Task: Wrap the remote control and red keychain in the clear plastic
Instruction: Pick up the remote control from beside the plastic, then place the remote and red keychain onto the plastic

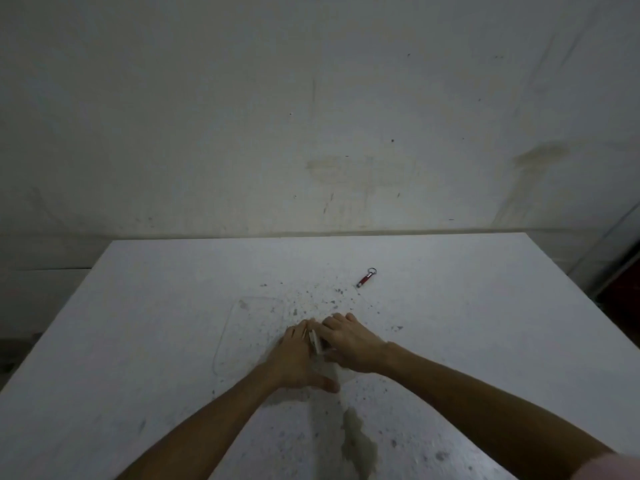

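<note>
- Our left hand (298, 358) lies palm down, fingers (294, 332) pointing away from us, thumb stretched toward our body.
- Our right hand (349, 344) sits just beside it, palm down, fingers curled and touching the left.
- Both forearms reach forward, bare, converging at the hands.

The table (138, 341) was white, peppered with dark grey specks and smudges that gathered thickest near its middle, and it carried a yellowish-brown stain toward the near edge. The keychain (363, 281) had a deep red body with a silver ring at one end. The plastic sheet (242, 327) was clear, showing only as a faint pale outline. The wall (311, 116) was off-white, marked with tan blotches and thin dark scuffs. The remote control (316, 342) showed a sliver of white and dark grey.
</note>
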